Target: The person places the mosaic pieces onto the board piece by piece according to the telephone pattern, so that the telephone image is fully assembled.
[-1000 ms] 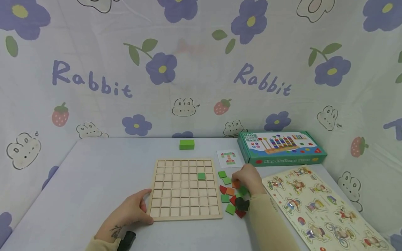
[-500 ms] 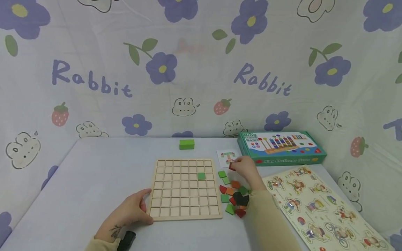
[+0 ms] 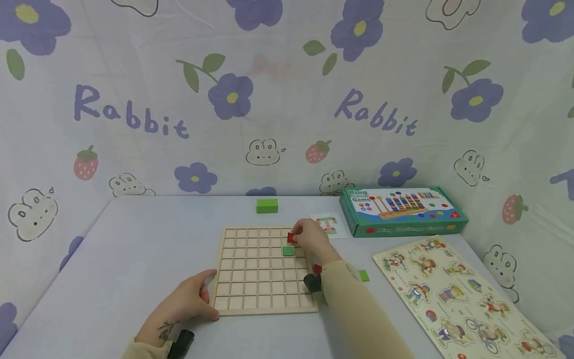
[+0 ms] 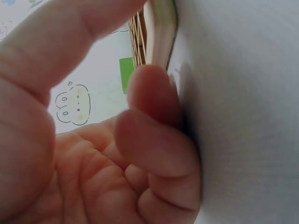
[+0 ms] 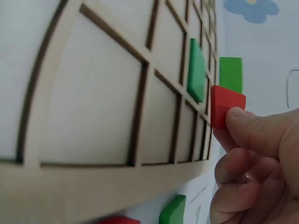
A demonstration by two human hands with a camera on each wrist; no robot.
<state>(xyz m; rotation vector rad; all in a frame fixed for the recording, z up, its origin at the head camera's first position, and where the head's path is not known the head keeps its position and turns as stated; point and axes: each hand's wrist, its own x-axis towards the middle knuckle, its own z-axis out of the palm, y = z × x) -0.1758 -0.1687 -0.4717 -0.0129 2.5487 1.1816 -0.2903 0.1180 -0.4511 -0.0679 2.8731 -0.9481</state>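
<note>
In the head view my right hand (image 3: pixel 314 239) pinches a red tile (image 3: pixel 291 238) over the upper right cells of a wooden grid board (image 3: pixel 264 313). The right wrist view shows the red tile (image 5: pixel 228 105) between thumb and fingers, tilted, near a green tile (image 5: pixel 196 72) lying in a cell. That green tile (image 3: pixel 288 251) is in the head view just below the red one. My left hand (image 3: pixel 186 299) rests at the board's lower left, thumb and forefinger touching its edge. The left wrist view shows its other fingers (image 4: pixel 154 144) bent beside the board on the table.
Loose tiles lie right of the board, mostly hidden by my right sleeve; a green tile (image 3: pixel 364 275) shows. A pattern card (image 3: pixel 334 228), a boxed ring game (image 3: pixel 403 212) and a picture puzzle board (image 3: pixel 462 299) are on the right. A green block (image 3: pixel 267 206) stands behind the board.
My right hand has lifted the red tile from the loose pile and carried it left, past the card, over the board. My left hand has not moved.
</note>
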